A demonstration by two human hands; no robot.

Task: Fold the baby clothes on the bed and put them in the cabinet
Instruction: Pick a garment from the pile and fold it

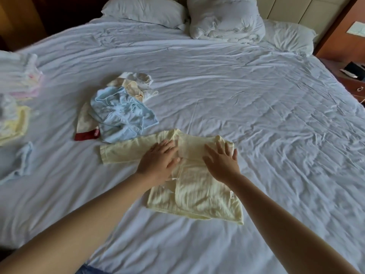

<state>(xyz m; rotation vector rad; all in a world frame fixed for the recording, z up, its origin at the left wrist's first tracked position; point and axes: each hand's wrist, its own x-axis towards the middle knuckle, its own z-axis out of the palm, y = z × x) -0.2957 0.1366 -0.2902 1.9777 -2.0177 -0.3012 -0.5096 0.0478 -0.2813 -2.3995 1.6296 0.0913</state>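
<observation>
Two bare forearms are seen reaching in from the near edge of a wide bed (256,99) covered by a creased white sheet. A pale yellow ribbed cotton baby top (197,192) is spread flat on the sheet a little in from that near edge, with one long sleeve stretched out toward the left edge.

The left hand (160,159) is laid palm down on the chest of the top, with the fingers straight and nothing gripped. The right hand (221,161) is pressed flat beside it on the shoulder, fingers spread, and nothing is held there either.

Just beyond the top, a loose heap is seen: a crumpled light blue baby garment (122,113) lies on a cream cloth with a dark red hem (87,133). A small light blue piece (19,165) lies alone near the left edge. Further along that edge, blurred stacks of folded pastel baby clothes (19,82) are set.

At the head edge, two white pillows (146,10) and a bunched white duvet (225,18) are propped. A reddish wooden nightstand (351,84) is seen past the right edge.
</observation>
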